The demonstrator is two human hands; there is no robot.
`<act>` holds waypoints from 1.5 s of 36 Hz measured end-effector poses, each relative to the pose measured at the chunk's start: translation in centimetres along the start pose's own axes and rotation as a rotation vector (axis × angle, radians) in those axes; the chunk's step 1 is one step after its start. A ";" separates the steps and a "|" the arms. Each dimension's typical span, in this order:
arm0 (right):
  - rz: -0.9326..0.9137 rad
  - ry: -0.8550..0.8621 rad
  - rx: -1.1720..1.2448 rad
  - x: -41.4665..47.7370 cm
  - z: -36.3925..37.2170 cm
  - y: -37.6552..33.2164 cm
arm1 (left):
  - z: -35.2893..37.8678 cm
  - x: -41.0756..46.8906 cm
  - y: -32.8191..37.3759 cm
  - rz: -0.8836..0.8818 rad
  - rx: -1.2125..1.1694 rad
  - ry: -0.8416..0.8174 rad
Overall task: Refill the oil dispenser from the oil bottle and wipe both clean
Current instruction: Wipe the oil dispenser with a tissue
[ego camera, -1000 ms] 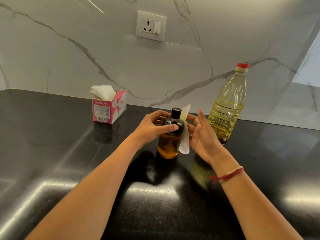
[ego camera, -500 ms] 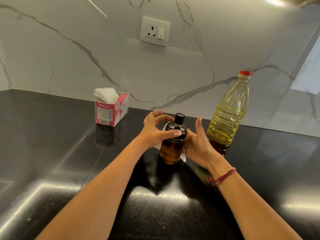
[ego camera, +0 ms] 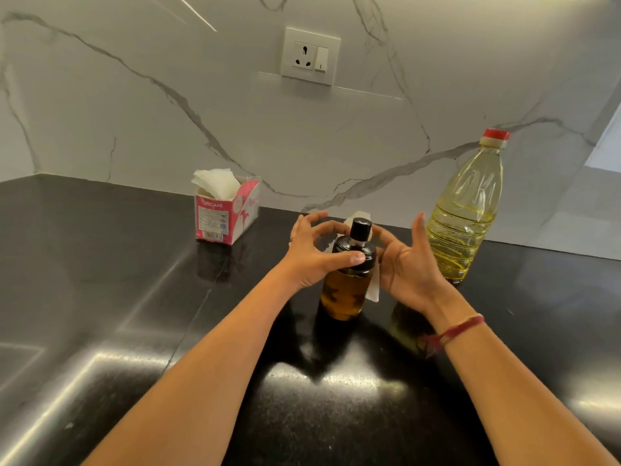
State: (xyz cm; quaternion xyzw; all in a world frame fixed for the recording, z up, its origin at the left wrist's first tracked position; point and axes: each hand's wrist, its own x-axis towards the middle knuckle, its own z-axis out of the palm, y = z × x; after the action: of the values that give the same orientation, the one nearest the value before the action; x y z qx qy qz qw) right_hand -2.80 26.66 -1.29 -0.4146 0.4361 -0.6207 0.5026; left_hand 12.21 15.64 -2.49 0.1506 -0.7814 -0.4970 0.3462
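The amber glass oil dispenser (ego camera: 344, 294) with a black collar and black pump cap is standing upright on the glossy black stone surface (ego camera: 100, 331), near the middle of the head view and in front of the person. Amber oil is filling most of its glass body.

The left hand (ego camera: 311, 255) is grasping the oil dispenser at the black collar: the thumb is lying across the front of the collar and the fingers are curling round its far side.

The right hand (ego camera: 408, 267) is holding a white paper tissue (ego camera: 372, 289) against the right side of the oil dispenser. Its thumb is curving in toward the neck below the cap, while the one finger that is showing in full is pointing upward. One end of the paper tissue is hanging down between the palm and the glass; the other end is showing behind the cap. A red thread band (ego camera: 453, 331) is circling the right wrist.

The clear plastic oil bottle (ego camera: 465, 210) with a red screw cap is standing upright, capped, just beyond the right hand and apart from it, close to the wall. Yellow oil is filling its lower part.

A pink and white cardboard tissue box (ego camera: 223, 216), with white sheets sticking out of its open top, is sitting to the left, well apart from the oil dispenser. A white socket plate (ego camera: 311, 55) with a switch is sitting on the grey-veined white marble wall (ego camera: 134, 129) above.
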 end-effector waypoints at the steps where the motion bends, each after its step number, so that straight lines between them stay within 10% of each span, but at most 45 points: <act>1: 0.008 -0.001 -0.027 0.1 0.4 0.2 | 0.0 0.0 0.0 -0.001 -0.008 -0.006; 20: 0.139 0.125 -0.416 -0.1 0.8 -0.8 | 0.1 0.0 -0.4 0.025 -0.010 -0.003; 54: 0.015 0.073 -0.147 -0.1 0.9 -0.1 | 0.1 -0.4 0.0 0.009 -0.021 -0.024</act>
State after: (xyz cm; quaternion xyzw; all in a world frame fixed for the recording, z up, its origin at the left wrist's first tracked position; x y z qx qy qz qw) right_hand -1.92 26.62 -0.96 -0.4243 0.5015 -0.5980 0.4592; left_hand 12.44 15.94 -2.64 0.1374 -0.7808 -0.5056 0.3404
